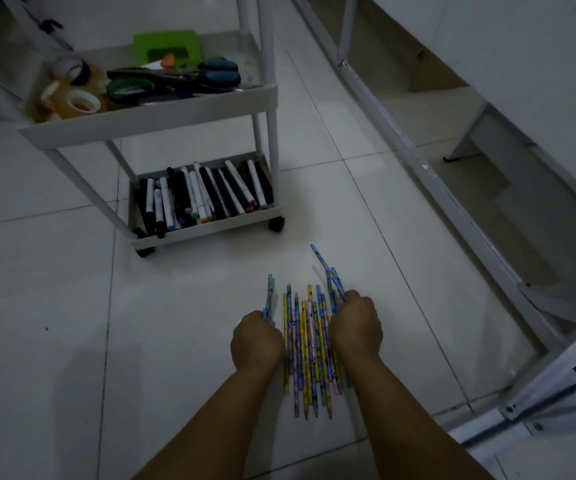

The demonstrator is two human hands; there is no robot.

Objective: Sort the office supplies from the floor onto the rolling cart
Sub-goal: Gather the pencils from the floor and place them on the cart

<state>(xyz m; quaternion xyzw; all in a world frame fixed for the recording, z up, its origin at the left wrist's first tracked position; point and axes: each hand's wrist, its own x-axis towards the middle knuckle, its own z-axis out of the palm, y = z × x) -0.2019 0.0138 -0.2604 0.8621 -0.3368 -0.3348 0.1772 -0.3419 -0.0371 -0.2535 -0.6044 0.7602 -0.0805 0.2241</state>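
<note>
A pile of patterned yellow, pink and blue pencils [309,344] lies on the white tile floor between my hands. My left hand [257,341] grips a couple of blue pencils [269,299] that stick up from its fist. My right hand [356,327] grips several blue pencils [328,271] that fan upward. The white rolling cart [189,109] stands ahead to the left. Its bottom shelf [207,230] is filled with black and white markers [207,195]. Its middle shelf carries tape rolls [78,102], scissors [175,79] and a green case [167,46].
A white metal frame rail [418,161] runs diagonally along the right, with a folding metal bracket [556,386] at lower right. Open tile floor [54,323] spreads to the left of the pencils. The cart's black casters [276,224] rest on the floor.
</note>
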